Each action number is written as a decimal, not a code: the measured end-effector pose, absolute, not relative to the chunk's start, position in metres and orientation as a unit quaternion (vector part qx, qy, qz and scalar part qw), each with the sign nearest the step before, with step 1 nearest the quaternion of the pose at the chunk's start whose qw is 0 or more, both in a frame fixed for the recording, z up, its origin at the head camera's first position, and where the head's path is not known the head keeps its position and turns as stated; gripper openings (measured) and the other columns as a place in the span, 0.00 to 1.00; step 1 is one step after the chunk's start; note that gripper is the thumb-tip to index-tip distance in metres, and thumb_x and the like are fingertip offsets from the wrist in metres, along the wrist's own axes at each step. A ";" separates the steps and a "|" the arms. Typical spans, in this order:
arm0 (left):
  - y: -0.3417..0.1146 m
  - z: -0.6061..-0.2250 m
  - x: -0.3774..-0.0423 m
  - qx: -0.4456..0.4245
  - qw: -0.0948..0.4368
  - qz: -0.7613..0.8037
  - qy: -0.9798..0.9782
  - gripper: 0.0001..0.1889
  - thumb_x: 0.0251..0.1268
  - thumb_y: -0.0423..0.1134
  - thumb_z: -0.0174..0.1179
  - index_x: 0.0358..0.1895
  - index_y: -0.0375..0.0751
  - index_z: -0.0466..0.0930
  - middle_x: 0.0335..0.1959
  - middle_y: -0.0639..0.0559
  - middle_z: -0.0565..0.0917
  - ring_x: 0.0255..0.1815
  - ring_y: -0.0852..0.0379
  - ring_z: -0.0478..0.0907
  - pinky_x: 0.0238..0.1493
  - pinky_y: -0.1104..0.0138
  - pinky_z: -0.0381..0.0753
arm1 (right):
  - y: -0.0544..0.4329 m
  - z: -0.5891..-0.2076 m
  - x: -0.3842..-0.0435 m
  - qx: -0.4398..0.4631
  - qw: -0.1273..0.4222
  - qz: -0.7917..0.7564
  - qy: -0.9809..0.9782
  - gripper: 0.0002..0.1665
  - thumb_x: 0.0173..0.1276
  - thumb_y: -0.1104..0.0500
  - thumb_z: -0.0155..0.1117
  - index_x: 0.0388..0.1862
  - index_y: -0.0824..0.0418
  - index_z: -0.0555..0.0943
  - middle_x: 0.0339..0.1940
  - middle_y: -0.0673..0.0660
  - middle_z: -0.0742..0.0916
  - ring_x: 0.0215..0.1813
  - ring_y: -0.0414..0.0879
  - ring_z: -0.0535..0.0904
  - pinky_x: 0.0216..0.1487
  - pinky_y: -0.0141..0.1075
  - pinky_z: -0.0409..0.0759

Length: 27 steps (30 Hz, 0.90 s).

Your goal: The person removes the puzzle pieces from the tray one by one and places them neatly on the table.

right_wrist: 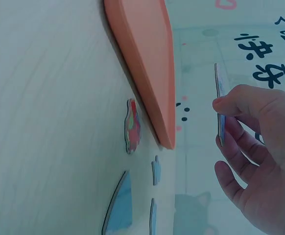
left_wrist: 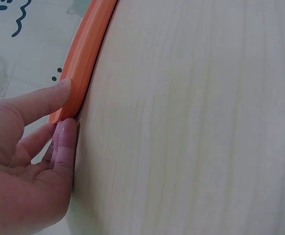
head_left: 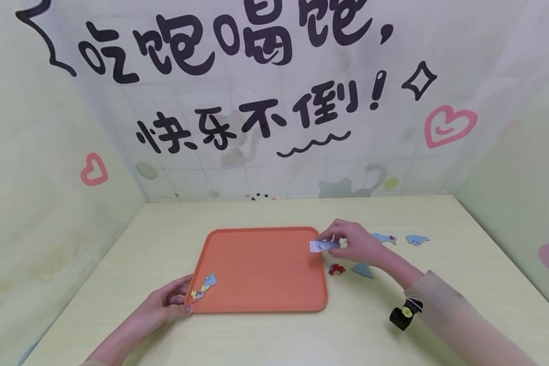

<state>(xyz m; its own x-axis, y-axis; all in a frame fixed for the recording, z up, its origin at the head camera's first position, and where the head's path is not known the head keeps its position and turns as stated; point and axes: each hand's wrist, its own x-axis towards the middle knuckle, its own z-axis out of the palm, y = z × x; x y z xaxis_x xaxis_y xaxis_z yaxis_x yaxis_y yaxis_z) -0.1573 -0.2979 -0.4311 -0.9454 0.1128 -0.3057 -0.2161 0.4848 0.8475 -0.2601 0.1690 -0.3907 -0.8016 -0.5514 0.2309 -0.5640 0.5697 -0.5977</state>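
Observation:
An orange tray (head_left: 265, 274) lies on the table. Its near left corner is held by my left hand (head_left: 166, 300); in the left wrist view the thumb presses the rim and curled fingers sit at the corner. Above the tray's right edge, my right hand (head_left: 354, 244) pinches a flat light-blue puzzle piece (head_left: 319, 246) between thumb and fingers. The right wrist view shows this piece edge-on, clear of the tray. A blue and yellow puzzle piece (head_left: 206, 285) rests inside the tray at its near left corner.
Right of the tray lie a red piece (head_left: 336, 269), a blue fan-shaped piece (head_left: 363, 271) and more blue pieces (head_left: 417, 239), one partly behind the right hand. A printed backdrop (head_left: 256, 168) stands behind the table, with side walls. A black device (head_left: 404, 314) is at the right wrist.

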 end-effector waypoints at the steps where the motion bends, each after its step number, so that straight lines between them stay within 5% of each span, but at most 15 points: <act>1: -0.298 -0.431 -0.157 -0.026 0.163 0.507 0.846 0.44 0.60 0.39 0.69 0.77 0.41 0.56 0.61 0.41 0.72 0.51 0.56 0.75 0.48 0.72 0.77 | 0.173 -0.391 -0.259 0.311 0.011 0.341 -0.887 0.18 0.61 0.64 0.70 0.50 0.53 0.87 0.41 0.49 0.84 0.38 0.41 0.76 0.39 0.35 0.80; 12: -0.297 -0.431 -0.157 -0.027 0.168 0.509 0.844 0.44 0.60 0.39 0.69 0.78 0.40 0.55 0.62 0.41 0.72 0.50 0.58 0.75 0.47 0.72 0.78 | 0.220 -0.391 -0.250 0.297 0.053 0.317 -0.899 0.18 0.59 0.67 0.69 0.49 0.55 0.86 0.41 0.47 0.85 0.39 0.38 0.77 0.42 0.39 0.81; 27: -0.297 -0.431 -0.158 -0.031 0.168 0.510 0.843 0.44 0.58 0.40 0.70 0.77 0.42 0.57 0.62 0.40 0.73 0.50 0.58 0.75 0.47 0.73 0.78 | 0.270 -0.406 -0.235 0.277 0.078 0.299 -0.910 0.19 0.56 0.70 0.71 0.46 0.56 0.86 0.39 0.47 0.85 0.37 0.35 0.76 0.40 0.33 0.78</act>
<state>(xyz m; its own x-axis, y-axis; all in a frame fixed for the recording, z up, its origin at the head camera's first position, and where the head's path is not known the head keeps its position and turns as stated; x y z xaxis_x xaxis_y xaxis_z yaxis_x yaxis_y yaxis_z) -0.1579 -0.2970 -0.4311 -0.9416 0.1186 -0.3153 -0.2245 0.4768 0.8498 -0.2353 0.2699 -0.4061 -0.8341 -0.4576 0.3080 -0.5511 0.6680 -0.5000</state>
